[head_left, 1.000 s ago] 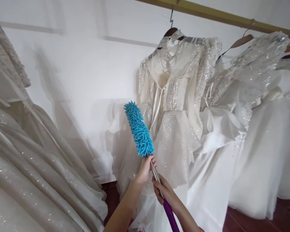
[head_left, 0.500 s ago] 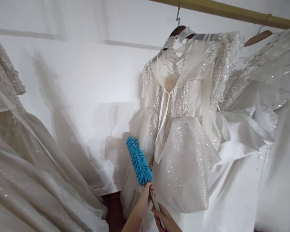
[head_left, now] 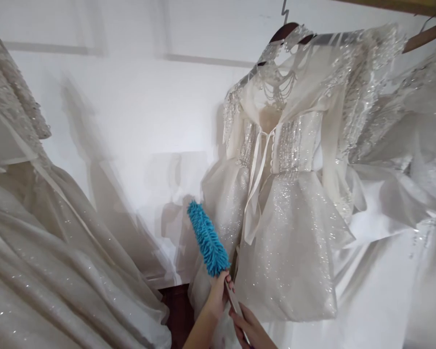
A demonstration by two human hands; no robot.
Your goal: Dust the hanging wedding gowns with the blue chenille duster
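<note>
A blue duster (head_left: pixel 208 238) with a fluffy, finger-like head tilts up and to the left in front of me. My left hand (head_left: pixel 219 293) is closed round it just below the fluffy head. Lower on the grey handle (head_left: pixel 234 304), my right hand (head_left: pixel 247 324) is wrapped near its end. Behind the duster hangs a sparkling white dress (head_left: pixel 287 252) with beaded short sleeves and a ribbon-laced back. The duster head overlaps the left side of its skirt in view; whether they touch I cannot tell.
More white gowns hang at the right, one on a wooden hanger (head_left: pixel 426 39), below a yellowish rail (head_left: pixel 396 6). A long glittering gown (head_left: pixel 58 252) spreads over the left side. The white wall (head_left: pixel 131 111) stands behind, above a dark reddish floor (head_left: pixel 179 312).
The view has shifted, so the dress and rail sit further right and appear closer. Both hands keep hold of the duster, which stays almost in the same place in view.
</note>
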